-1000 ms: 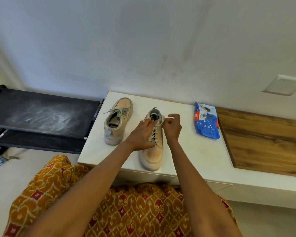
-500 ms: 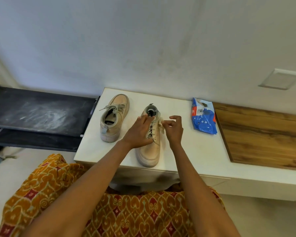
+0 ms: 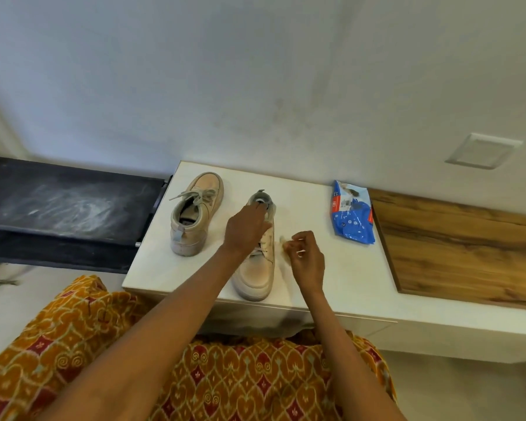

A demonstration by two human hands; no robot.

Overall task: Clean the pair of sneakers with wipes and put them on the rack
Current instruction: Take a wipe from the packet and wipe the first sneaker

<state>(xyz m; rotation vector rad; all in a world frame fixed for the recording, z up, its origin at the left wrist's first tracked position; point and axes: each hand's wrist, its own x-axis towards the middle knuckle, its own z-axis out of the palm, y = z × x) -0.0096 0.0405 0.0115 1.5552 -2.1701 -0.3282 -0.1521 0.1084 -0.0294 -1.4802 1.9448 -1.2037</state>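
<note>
I see both sneakers [image 3: 195, 212] in beige w/ pale grey laces & off-white soles. Wipes pack [image 3: 353, 218] is blue w/ red & white print. Surface [image 3: 331, 268] white, inset panel [image 3: 468, 247] brown woodgrain. Rack [image 3: 64, 202] black w/ whitish dust smears. Garment [image 3: 225, 381] mustard-orange w/ red & cream motifs.

Right hand [image 3: 305, 258] is pulling away from the near sneaker [image 3: 257, 268], drawing a lace end [image 3: 283, 240] out sideways in a pinch. Left hand [image 3: 246, 227] is sliding up toward the sneaker's collar.
</note>
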